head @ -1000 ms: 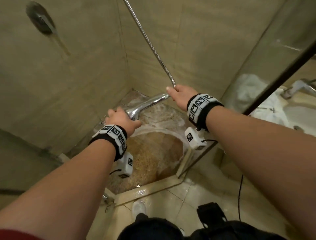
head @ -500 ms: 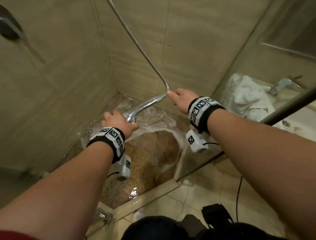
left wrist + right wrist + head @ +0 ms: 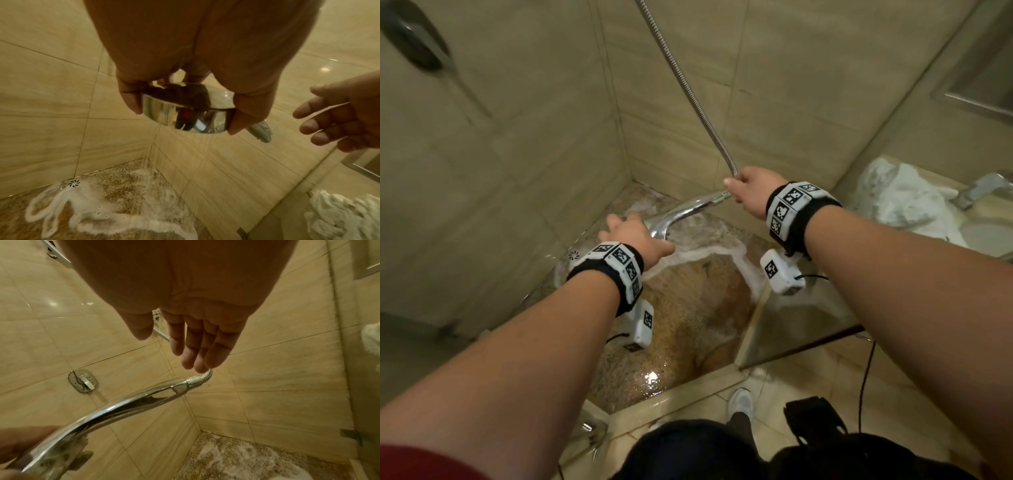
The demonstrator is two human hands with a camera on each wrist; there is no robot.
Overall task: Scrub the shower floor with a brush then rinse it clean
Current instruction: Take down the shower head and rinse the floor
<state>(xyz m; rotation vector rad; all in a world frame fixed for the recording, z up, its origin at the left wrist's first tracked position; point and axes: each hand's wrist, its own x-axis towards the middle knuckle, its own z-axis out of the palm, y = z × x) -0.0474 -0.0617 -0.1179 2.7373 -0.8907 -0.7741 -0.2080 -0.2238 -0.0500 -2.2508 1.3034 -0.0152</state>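
Chrome shower head, curved handle running left-right above speckled, foamy shower floor, face down, spraying. Gripped at head by left hand; right hand slack-fingered beside ribbed metal hose.

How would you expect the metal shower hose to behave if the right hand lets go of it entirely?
The shower hose would probably sag rather than hold its shape; it curves like a flexible coil. It likely slides easily past the right hand. The left hand gripping the shower head should keep that end from dropping.
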